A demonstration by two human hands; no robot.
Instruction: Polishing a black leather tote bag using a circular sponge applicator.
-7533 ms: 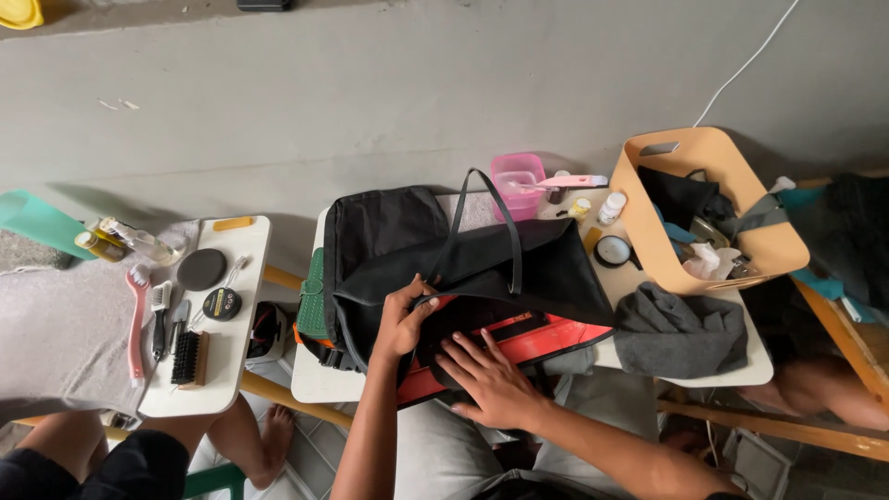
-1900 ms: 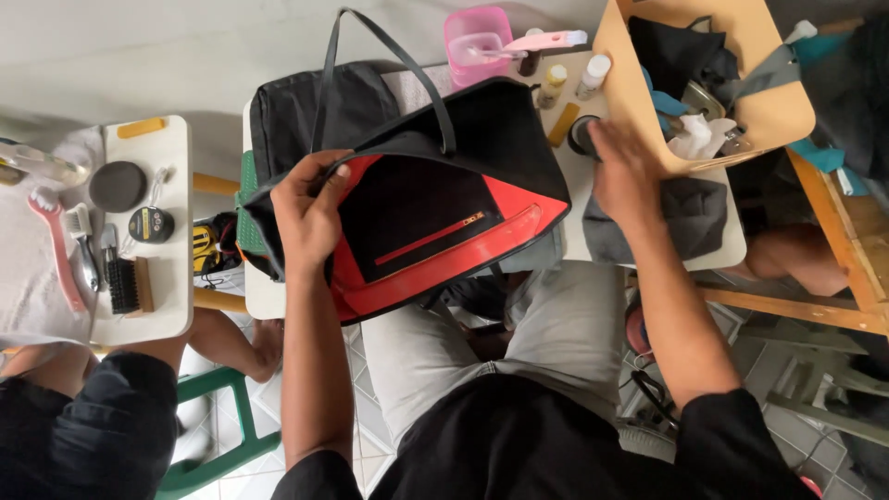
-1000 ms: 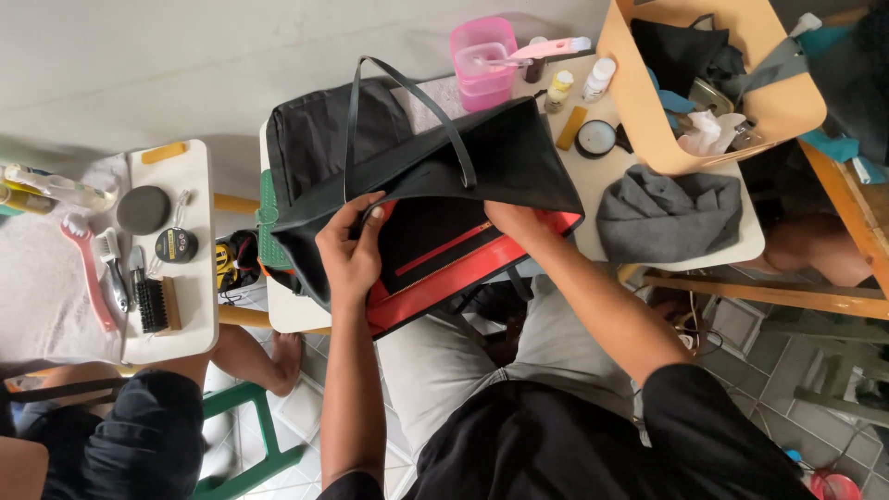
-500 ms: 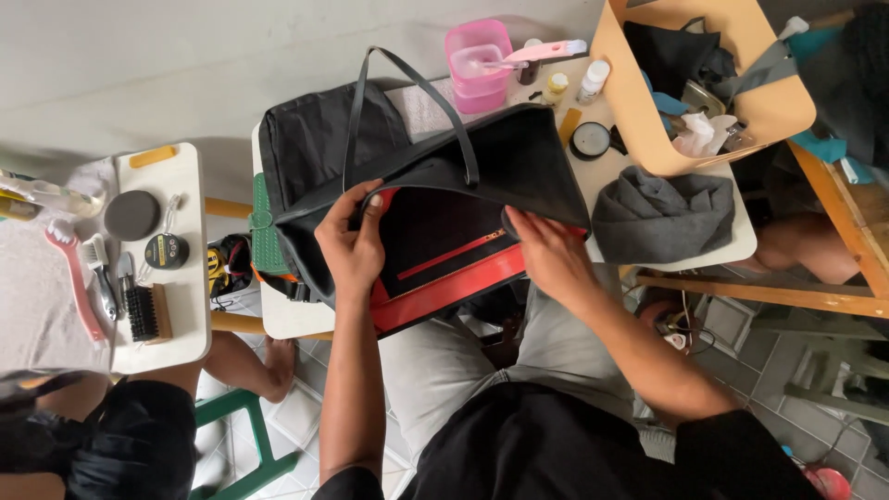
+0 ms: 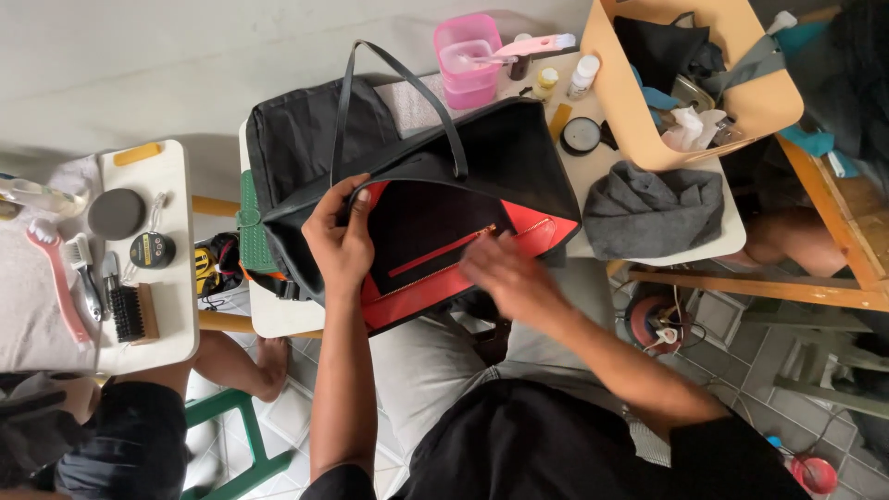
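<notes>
We note the tote bag (image 5: 407,176): matt black cloth outside, smooth red lining with slight sheen. Grey cloth (image 5: 653,208) looks soft, woolly. Pink cup (image 5: 468,60) is translucent plastic; the bin (image 5: 741,102) smooth matt plastic.

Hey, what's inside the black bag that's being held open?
The black bag shows red lining with a zip pocket. The left hand holds its rim; deeper contents are hidden.

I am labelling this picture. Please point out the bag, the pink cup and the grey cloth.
bag (image 5: 306,162): head view, on its black outer side.
pink cup (image 5: 470,88): head view, on its front wall.
grey cloth (image 5: 653,208): head view, on the middle of the folded heap.
</notes>
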